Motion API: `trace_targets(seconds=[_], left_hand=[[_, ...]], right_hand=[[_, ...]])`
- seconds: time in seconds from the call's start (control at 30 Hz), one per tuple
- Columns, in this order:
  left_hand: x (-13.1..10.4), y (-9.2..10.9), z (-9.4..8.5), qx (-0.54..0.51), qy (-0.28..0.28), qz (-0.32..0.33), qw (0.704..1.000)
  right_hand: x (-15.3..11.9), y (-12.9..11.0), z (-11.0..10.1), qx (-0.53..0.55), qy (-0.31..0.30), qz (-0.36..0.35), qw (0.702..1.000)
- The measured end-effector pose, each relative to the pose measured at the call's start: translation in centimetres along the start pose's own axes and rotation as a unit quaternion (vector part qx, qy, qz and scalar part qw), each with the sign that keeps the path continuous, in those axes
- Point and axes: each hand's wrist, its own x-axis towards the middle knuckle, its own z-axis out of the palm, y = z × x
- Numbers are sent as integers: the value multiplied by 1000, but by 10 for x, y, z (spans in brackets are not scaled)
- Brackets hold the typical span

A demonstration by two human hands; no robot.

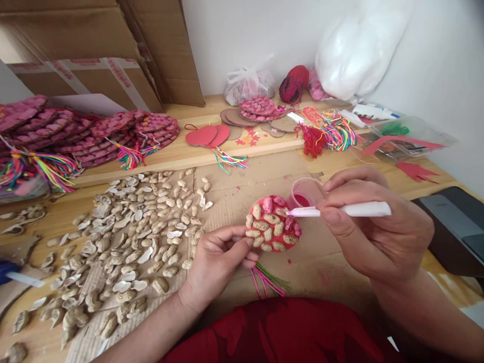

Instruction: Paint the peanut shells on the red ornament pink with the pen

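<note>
Disc (263, 216) studded with peanuts (279, 229) sits just right of the left hand (216, 258), whose pinch on its edge should be firm, while the right hand (372, 232), curled around a white pen (366, 209), best dabs lightly.

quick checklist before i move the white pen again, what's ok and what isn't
1. Red round disc covered with peanut shells held: ok, the left hand pinches its left edge.
2. White slim pen with a pinkish tip gripped: ok, in the fingers of the right hand.
3. Pen tip touching a shell: cannot tell; it is over the disc's right part.
4. Shell colour even: not ok, several are pink, most tan.
5. Clear plastic cup with red liquid upright: ok, just behind the disc.
6. Pink and green string tassel away from the cup: ok, on the disc's near side.
</note>
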Motion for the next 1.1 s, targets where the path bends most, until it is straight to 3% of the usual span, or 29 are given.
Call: trace_targets(seconds=[0.1, 0.33, 0.57, 0.77, 0.97, 1.1], left_hand=[[-1, 1, 0, 1, -3, -1, 1000], [-1, 2, 0, 10, -1, -4, 1000], [-1, 1, -1, 4, -2, -6, 1000], [-1, 2, -1, 13, -2, -3, 1000], [-1, 3, 0, 17, 1, -4, 1000], [-1, 3, -1, 19, -1, -3, 1000]], right_hand=[[0, -1, 0, 3, 15, 1, 1000], [0, -1, 2, 10, -16, -28, 999], [1, 0, 1, 15, 31, -13, 999], [2, -2, 1, 16, -31, -22, 999], [2, 0, 1, 8, 34, 0, 999], [1, 2, 1, 13, 12, 3, 1000]])
